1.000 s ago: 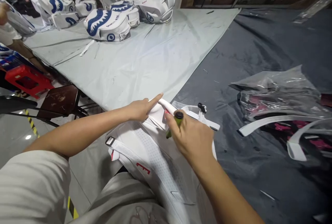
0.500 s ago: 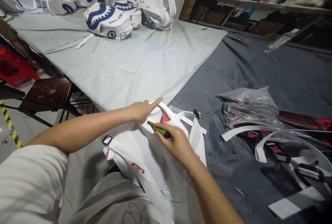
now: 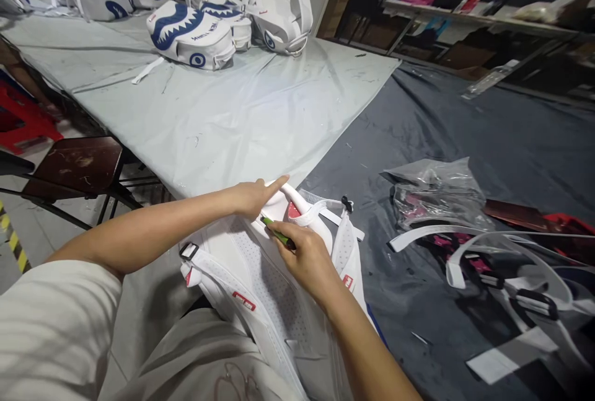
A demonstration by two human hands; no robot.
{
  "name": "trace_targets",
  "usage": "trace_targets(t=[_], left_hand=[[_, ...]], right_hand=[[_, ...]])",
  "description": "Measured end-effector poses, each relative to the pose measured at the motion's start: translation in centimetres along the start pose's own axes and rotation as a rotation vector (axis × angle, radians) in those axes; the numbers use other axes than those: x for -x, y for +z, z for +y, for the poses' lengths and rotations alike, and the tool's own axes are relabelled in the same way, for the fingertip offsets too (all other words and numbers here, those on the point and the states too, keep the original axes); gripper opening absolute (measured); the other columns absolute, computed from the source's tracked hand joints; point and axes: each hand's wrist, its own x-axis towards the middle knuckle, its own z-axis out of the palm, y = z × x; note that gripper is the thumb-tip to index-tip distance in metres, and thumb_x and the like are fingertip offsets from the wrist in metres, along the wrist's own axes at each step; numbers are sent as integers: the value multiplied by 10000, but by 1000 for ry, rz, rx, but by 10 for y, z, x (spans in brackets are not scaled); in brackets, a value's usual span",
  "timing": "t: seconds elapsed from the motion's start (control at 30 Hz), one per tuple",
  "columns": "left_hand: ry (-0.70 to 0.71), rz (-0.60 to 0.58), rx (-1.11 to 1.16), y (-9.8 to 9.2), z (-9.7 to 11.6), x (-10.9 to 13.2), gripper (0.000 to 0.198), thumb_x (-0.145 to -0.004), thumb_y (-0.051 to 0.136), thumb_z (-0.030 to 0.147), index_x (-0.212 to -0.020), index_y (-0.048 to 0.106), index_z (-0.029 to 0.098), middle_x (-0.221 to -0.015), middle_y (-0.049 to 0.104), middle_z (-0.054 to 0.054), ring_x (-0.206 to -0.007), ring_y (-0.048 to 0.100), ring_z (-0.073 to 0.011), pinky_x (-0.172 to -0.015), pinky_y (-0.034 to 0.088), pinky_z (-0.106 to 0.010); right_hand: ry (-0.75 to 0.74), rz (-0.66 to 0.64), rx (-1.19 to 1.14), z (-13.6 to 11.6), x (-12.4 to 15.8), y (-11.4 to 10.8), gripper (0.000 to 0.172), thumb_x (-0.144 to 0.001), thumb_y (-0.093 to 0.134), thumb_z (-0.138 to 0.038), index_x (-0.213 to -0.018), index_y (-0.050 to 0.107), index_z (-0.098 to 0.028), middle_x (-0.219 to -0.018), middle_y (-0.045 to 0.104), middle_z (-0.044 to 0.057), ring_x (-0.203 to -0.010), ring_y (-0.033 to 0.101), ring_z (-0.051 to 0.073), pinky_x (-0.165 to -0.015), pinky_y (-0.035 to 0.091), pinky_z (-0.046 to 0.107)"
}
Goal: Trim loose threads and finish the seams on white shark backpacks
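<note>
A white backpack (image 3: pixel 276 283) rests against my lap and the table edge, its dotted back panel and shoulder straps facing up. My left hand (image 3: pixel 255 196) grips the backpack's top edge, with the index finger stretched out and the other fingers curled. In my right hand (image 3: pixel 304 255) is a slim green and black hand tool (image 3: pixel 277 233), its kind unclear. The tool's tip touches or nearly touches the fabric beside my left fingers. Close to it, the top handle (image 3: pixel 295 198) arches over a red patch.
White backpacks with blue shark-mouth prints (image 3: pixel 186 29) stand at the table's far end. To the right lie a clear plastic bag (image 3: pixel 432 190) and white straps with black buckles (image 3: pixel 537 303). A brown chair (image 3: pixel 74 165) and red stool (image 3: pixel 23 116) are on the left.
The camera view has shifted slightly, moving the scene left. The green tool has turned a little in my right hand, its dark end now more covered. My left hand keeps its hold.
</note>
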Motion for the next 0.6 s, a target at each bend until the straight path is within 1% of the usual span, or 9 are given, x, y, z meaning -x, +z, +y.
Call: trace_targets(t=[0.07, 0.17, 0.2, 0.27, 0.4, 0.5, 0.6], left_hand=[[-8, -12, 0, -1, 0, -1, 1065, -845, 570, 214, -1529, -237, 348, -1290, 504, -163, -881, 649, -254, -749, 504, -344], [-10, -11, 4, -1, 0, -1, 1073, -841, 581, 216, -1529, -231, 353, -1306, 498, -161, -877, 641, -236, -754, 504, -335], [-9, -7, 3, 0, 0, -2, 1074, -840, 583, 219, -1528, -230, 356, -1306, 499, -159, -875, 638, -232, -753, 504, -332], [-5, -2, -2, 0, 0, -2, 1076, -842, 583, 225, -1525, -238, 359, -1303, 503, -157, -873, 635, -227, -751, 503, -327], [11, 6, -14, 0, -1, 0, 1060, -849, 560, 215, -1524, -246, 352, -1303, 504, -161, -880, 640, -235, -750, 502, -330], [23, 15, -11, 1, 0, 1, 1047, -846, 562, 220, -1538, -215, 330, -1274, 521, -164, -889, 646, -249, -748, 499, -331], [18, 20, -3, 2, -1, 0, 1054, -838, 568, 216, -1538, -210, 341, -1267, 527, -153, -900, 648, -247, -745, 496, -320]], right_hand=[[-4, -13, 38, -3, -1, 0, 304, -860, 512, -53, -1038, 714, -194, -1008, 768, 55, -907, 716, 204, -794, 526, 296], [53, -64, 142, -6, 1, -1, 335, -835, 516, -32, -1049, 711, -201, -997, 770, 48, -882, 721, 219, -748, 516, 296], [61, -66, 157, -7, 2, -1, 348, -827, 514, -25, -1053, 710, -203, -1016, 769, 50, -902, 721, 222, -754, 515, 294], [55, -53, 152, -6, 3, 0, 360, -824, 508, -18, -1061, 709, -201, -1056, 766, 56, -961, 718, 221, -790, 516, 290], [64, -15, 138, -5, 5, 4, 334, -851, 520, -51, -1074, 716, -205, -1004, 775, 53, -906, 728, 214, -769, 525, 286], [29, 38, 90, -6, 6, 7, 354, -855, 509, -47, -1096, 716, -202, -1080, 763, 67, -943, 726, 215, -795, 536, 296], [51, 26, 72, -6, 6, 8, 376, -845, 514, -36, -1112, 716, -206, -1076, 764, 66, -931, 729, 222, -791, 541, 307]])
